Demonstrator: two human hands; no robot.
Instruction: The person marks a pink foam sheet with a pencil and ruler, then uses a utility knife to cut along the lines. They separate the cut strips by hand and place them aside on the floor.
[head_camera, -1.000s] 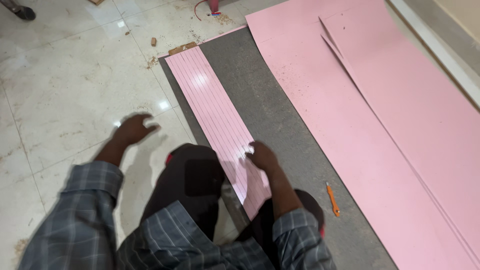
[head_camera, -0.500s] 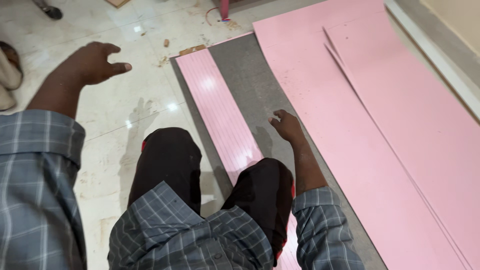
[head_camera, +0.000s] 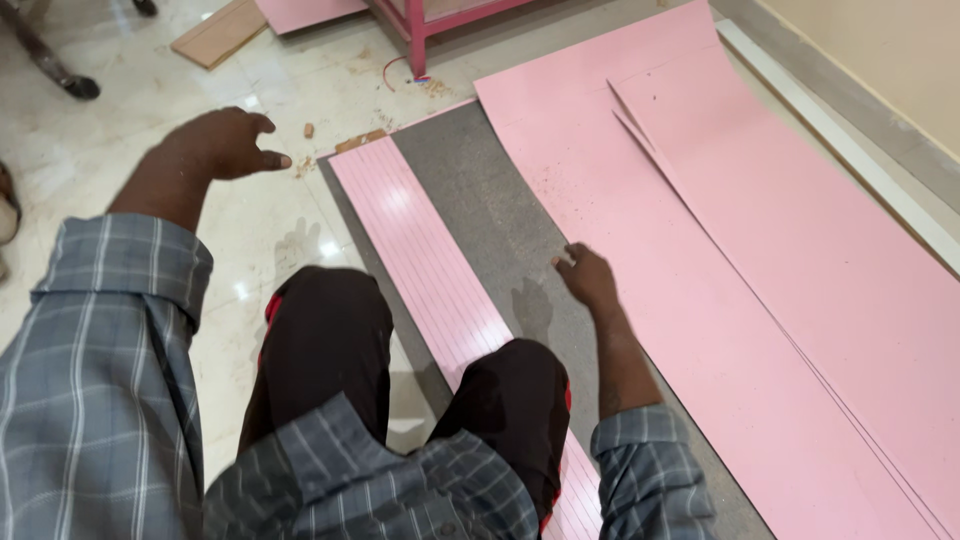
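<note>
My left hand is lifted above the marble floor, fingers loosely spread, holding nothing. My right hand hangs over the seam between the grey board and the large pink laminate sheet, fingers apart and empty. A narrow pink strip scored with fine lines lies along the grey board's left side and runs under my right knee. My left knee is over the floor beside the board.
Further pink sheets overlap toward the wall and white skirting at right. A pink frame leg stands ahead, with a wooden offcut, wood chips and sawdust on the floor. A dark shoe is at far left.
My view has risen and shifted forward. My left hand lifted off the floor. My right hand left the lined strip and moved right to the edge of the large pink sheet.
</note>
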